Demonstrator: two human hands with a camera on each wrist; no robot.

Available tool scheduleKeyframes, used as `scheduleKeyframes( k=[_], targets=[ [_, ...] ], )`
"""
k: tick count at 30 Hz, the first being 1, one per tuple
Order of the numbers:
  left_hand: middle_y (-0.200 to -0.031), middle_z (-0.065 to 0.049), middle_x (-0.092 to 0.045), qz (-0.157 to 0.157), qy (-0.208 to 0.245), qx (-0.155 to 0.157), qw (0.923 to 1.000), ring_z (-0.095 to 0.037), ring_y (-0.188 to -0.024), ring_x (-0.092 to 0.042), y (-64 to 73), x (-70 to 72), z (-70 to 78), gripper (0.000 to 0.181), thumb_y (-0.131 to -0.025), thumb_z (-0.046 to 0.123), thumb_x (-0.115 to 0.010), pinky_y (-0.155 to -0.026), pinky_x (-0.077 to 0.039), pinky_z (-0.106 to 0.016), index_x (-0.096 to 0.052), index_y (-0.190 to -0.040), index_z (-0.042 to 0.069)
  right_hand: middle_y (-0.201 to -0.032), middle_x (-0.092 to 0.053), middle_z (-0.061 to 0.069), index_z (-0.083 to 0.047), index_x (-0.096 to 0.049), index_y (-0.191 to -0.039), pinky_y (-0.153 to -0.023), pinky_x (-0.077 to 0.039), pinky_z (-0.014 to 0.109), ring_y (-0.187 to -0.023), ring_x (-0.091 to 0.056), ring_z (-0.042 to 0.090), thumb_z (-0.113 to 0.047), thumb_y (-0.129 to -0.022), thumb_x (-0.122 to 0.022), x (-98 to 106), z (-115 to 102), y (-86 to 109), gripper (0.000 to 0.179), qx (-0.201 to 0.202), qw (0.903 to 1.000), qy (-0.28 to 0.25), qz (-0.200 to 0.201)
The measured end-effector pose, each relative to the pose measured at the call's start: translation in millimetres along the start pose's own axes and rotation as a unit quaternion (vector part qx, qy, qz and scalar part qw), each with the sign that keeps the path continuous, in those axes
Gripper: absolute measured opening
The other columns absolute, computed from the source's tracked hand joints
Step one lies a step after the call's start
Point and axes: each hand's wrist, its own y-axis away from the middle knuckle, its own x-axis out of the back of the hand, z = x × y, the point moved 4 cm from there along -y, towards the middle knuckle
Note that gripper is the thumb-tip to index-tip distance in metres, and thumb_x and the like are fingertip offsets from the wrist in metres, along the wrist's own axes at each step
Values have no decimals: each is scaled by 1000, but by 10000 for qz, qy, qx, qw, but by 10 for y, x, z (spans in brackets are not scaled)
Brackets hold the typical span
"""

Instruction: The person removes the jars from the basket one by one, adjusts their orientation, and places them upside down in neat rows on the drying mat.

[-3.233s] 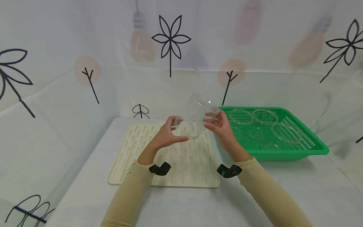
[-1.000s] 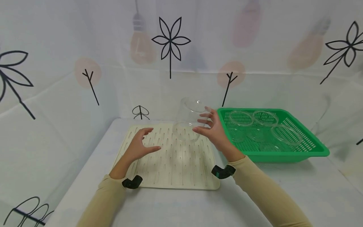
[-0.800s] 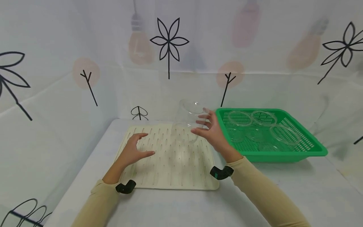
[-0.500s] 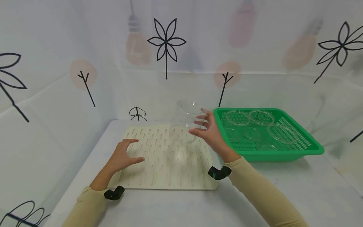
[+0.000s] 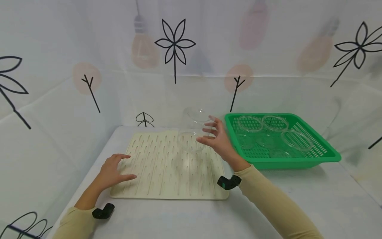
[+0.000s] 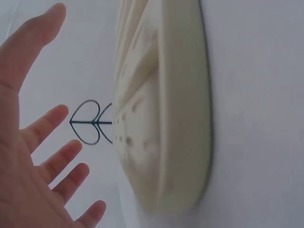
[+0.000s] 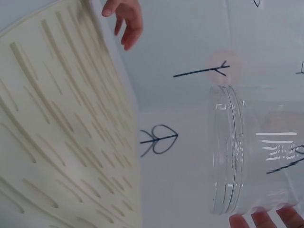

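**Right hand [image 5: 216, 137] holding a clear jar [image 5: 194, 126] in the air, left hand [image 5: 111, 170] free**

The two hands are well apart. The right one curves around the jar's near right side, thumb in front and fingers behind; the left holds nothing, its thumb and fingers spread in a wide C. The jar is just left of the right palm, raised over a cream ridged mat [image 5: 167, 166] that lies between and below the hands, with its ringed end downward. To the right of the right hand, a green basket [image 5: 286, 160] holds three similar clear containers [image 5: 292, 143].

The jar looks like thin plastic, though glass cannot be ruled out. It would probably be light and fairly stiff, yet flex or dent under a hard squeeze, and its smooth wall could slip. The best hold seems a gentle wrap around mid-wall; a second hand could steady the ringed end from the left.
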Motion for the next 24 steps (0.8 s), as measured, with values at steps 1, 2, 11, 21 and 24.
scheduleKeyframes(
  k=[1,2,11,21,24],
  targets=[
    [-131,-22,-40,-45,-49,14,10000,-44,-115,-36,16,5,-36,84,-63,54,-80,-87,-32,-62,-51,-125,7,-130,-37,19,-8,-20,-144,-92,-44,47,-121,-43,36,-9,-77,-76,-5,8,-1,88,-12,10000,-7,-13],
    [-131,-22,-40,-86,-97,7,9999,-44,-115,-36,33,12,-69,84,-62,55,-80,-87,-32,-63,-51,-125,7,-131,-36,20,-8,-20,-144,-92,-44,47,-122,-43,36,-10,-77,-76,-10,14,-1,88,-14,10000,-28,-34],
    [-129,-29,-40,-540,-650,169,9963,-50,-114,-36,191,43,-276,88,-57,58,-80,-81,-35,-66,-54,-123,7,-135,-33,20,-11,-19,-144,-91,-44,48,-122,-42,35,-11,-77,-76,-57,69,-19,88,-205,9996,63,-170],
    [-128,-26,-48,-961,-757,-137,9924,-51,-114,-39,248,42,-315,91,-52,58,-82,-85,-34,-65,-56,-122,6,-136,-33,17,-14,-18,-145,-89,-47,46,-119,-46,36,-12,-79,-75,-200,130,-71,88,-417,9986,89,-310],
    [-129,-25,-47,-1005,-757,-167,9919,-51,-115,-38,256,37,-321,93,-51,59,-82,-85,-34,-66,-55,-123,7,-137,-32,17,-13,-17,-146,-90,-46,45,-120,-45,35,-12,-79,-75,-253,162,-90,88,-443,9984,68,-343]
  ],
)
